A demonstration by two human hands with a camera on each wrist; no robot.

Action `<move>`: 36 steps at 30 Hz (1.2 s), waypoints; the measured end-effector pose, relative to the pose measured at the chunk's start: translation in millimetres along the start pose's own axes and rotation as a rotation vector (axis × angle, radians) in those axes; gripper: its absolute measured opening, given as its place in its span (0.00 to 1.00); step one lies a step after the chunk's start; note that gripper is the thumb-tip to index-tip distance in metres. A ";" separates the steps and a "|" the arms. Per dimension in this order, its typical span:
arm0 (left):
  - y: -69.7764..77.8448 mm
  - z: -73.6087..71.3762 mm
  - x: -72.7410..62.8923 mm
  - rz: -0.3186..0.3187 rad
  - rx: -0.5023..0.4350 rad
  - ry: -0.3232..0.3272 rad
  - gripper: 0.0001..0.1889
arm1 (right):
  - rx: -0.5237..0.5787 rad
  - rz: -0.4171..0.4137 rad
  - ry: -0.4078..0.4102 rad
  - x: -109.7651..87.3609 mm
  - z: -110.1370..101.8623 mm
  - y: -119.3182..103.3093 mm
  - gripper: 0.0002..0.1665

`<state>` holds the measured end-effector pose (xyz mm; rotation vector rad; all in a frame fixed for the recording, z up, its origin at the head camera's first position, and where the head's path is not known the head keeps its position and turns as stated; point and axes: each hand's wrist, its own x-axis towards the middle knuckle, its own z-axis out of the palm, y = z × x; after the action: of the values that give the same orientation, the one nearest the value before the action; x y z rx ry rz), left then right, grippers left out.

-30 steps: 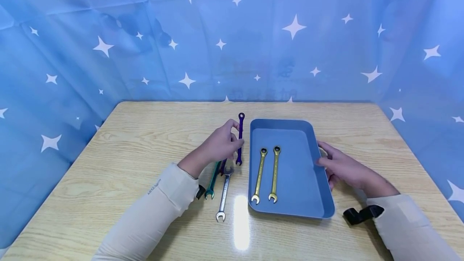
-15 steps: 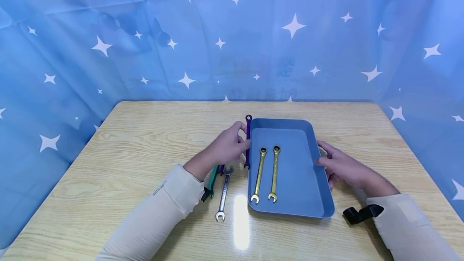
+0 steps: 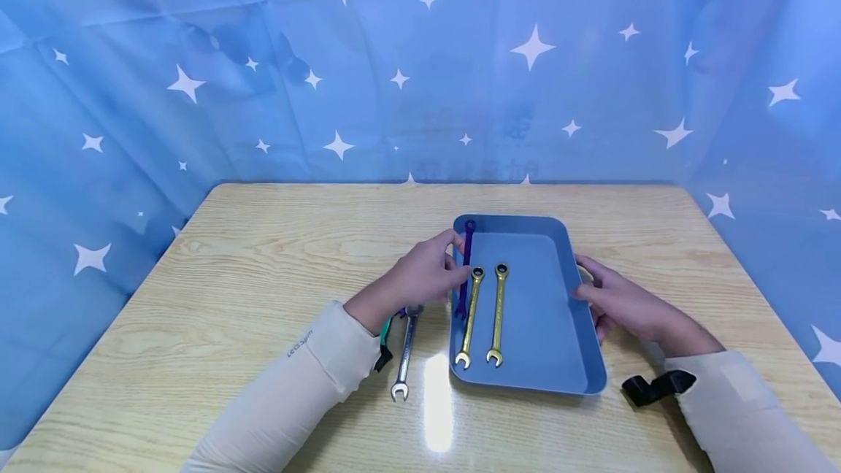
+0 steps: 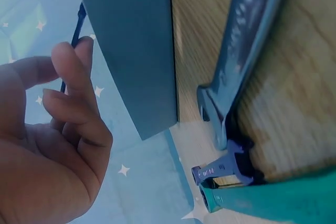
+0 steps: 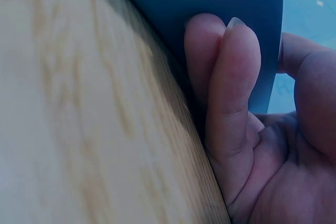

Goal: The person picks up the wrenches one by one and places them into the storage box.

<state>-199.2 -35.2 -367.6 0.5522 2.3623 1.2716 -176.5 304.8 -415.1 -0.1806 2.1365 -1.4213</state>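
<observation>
My left hand [image 3: 430,268] pinches a purple wrench [image 3: 468,243] over the left side of the blue-grey tray [image 3: 535,378]. In the left wrist view that wrench [image 4: 79,24] shows as a thin dark bar beyond the tray wall [image 4: 123,51]. Two gold wrenches [image 3: 470,320] lie side by side in the tray, just right of the purple one. With its thumb over the rim and fingers against the outer wall, my right hand [image 3: 620,301] grips the tray's right side. The right wrist view shows two fingertips [image 5: 233,72] pressed to that wall.
Left of the tray a silver wrench [image 3: 405,356] lies on the wooden table [image 3: 296,239]. Beside it are a green wrench [image 4: 278,198] and another purple wrench [image 4: 223,169], partly hidden by the left forearm in the head view. A starry blue curtain [image 3: 368,42] hangs behind.
My left hand has carried the purple wrench rightward, from beside the tray across its left rim to over the inside. The right hand and tray have stayed put.
</observation>
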 end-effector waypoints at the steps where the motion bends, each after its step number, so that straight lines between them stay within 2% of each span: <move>1: 0.5 0.9 -0.1 0.000 0.005 0.000 0.13 | -0.001 -0.001 0.000 0.2 -0.1 0.2 0.45; 10: 1.5 10.2 2.2 -0.007 0.035 -0.014 0.12 | 0.007 0.002 -0.003 0.6 -0.4 0.5 0.46; 20: 0.5 18.8 3.7 -0.030 0.087 -0.063 0.12 | 0.019 0.013 -0.002 0.0 0.6 0.4 0.46; 30: 4.4 22.6 4.9 -0.052 0.191 -0.106 0.14 | 0.014 0.018 0.008 1.2 0.1 0.5 0.46; 36: 5.0 23.4 4.6 -0.083 0.207 -0.119 0.13 | 0.009 0.018 0.013 2.3 0.3 0.8 0.46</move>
<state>-190.1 -14.2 -376.0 0.5688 2.4035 0.9380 -178.1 303.9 -416.8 -0.1493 2.1364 -1.4255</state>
